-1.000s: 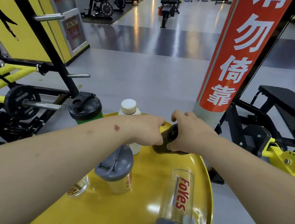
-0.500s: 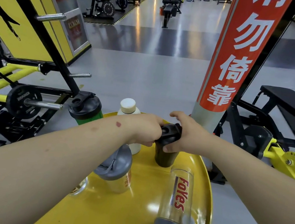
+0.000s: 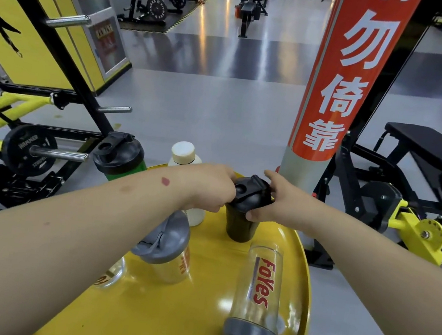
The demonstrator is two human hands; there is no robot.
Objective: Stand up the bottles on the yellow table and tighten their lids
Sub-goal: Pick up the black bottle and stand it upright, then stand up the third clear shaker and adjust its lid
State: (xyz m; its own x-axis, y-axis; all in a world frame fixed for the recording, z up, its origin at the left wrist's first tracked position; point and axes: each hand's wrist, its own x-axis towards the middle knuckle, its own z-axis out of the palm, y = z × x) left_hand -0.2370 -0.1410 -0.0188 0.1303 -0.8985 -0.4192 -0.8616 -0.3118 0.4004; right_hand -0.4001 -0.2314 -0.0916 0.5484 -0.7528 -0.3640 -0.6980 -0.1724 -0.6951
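Nearest us, the clear bottle (image 3: 255, 297) lies on its side on the yellow table (image 3: 196, 317). Farther back, our left hand (image 3: 211, 191) and right hand (image 3: 274, 201) both grip the lid (image 3: 251, 193) of the upright black bottle (image 3: 239, 225).

- On the clear bottle (image 3: 259, 291) lying on its side on your yellow table (image 3: 196, 317), you can read "FoYes" in red letters.
- The orange-red pillar wrap (image 3: 347, 80) past the table shows you white Chinese characters running downward: 勿倚靠.
- The black weight plate (image 3: 29, 150) at your left carries raised lettering, too small to read surely.
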